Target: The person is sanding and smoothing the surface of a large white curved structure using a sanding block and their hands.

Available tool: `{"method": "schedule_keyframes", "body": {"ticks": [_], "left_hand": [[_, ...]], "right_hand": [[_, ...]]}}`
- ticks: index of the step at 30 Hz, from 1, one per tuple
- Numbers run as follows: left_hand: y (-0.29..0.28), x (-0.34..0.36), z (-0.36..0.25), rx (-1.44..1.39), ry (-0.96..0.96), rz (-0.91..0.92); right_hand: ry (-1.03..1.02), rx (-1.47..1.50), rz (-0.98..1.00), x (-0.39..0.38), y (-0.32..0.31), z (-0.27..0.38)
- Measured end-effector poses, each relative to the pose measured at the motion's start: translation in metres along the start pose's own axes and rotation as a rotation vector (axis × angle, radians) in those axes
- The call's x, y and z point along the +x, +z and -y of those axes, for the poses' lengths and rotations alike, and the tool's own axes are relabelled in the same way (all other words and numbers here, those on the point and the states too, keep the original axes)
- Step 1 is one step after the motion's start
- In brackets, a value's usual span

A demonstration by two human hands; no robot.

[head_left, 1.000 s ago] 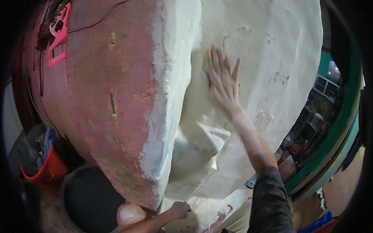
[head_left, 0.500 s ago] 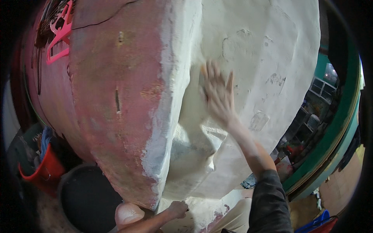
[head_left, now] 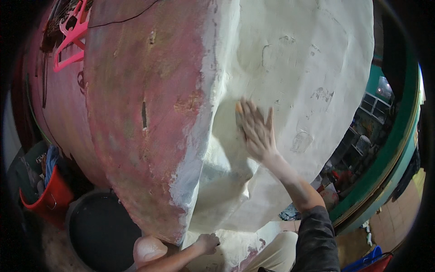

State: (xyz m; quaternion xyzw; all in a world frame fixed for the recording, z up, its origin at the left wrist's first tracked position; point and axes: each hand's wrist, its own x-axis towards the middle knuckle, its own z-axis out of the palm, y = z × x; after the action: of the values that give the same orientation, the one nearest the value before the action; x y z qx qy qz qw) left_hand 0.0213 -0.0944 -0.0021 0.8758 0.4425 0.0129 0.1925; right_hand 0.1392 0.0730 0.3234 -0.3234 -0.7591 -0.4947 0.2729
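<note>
A large angular form stands in front of me, with a worn pink-red face (head_left: 140, 90) on the left and a smooth off-white coated face (head_left: 308, 68) on the right. My right hand (head_left: 257, 131) lies flat on the off-white face, near the ridge between the two, fingers outstretched. An orange spot shows at one fingertip; whether anything thin lies beneath the palm is hidden. Low in the view, my left hand (head_left: 207, 244) is closed beside the form's lower edge. A small dark bit shows at its fingers, too little to name.
At the left stand a red bucket (head_left: 47, 197) with cloth in it and a round black tub (head_left: 103, 233). A pink plastic frame (head_left: 72, 38) hangs at the upper left. A green curved edge (head_left: 385, 174) rises at the right, with cluttered shelves (head_left: 362, 136) behind.
My right hand has slid downward along the off-white face, still flat. My left hand has stayed almost in place. The view has shifted slightly.
</note>
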Motion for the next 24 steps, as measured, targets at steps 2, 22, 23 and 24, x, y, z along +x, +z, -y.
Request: {"method": "schedule_keyframes", "body": {"ticks": [2,22,23,24], "left_hand": [[0.004,-0.001,0.004,0.005,-0.010,0.026],[-0.004,-0.008,0.009,-0.044,-0.038,-0.056],[-0.014,-0.009,0.007,-0.029,-0.018,-0.022],[-0.030,-0.013,0.001,-0.016,0.000,0.009]], "right_hand": [[0.102,0.095,-0.138,0.055,-0.014,-0.005],[0.212,0.069,-0.152,0.055,-0.015,-0.012],[0.184,0.018,-0.059,0.026,-0.010,-0.008],[0.136,0.011,-0.017,-0.012,0.007,-0.004]]}}
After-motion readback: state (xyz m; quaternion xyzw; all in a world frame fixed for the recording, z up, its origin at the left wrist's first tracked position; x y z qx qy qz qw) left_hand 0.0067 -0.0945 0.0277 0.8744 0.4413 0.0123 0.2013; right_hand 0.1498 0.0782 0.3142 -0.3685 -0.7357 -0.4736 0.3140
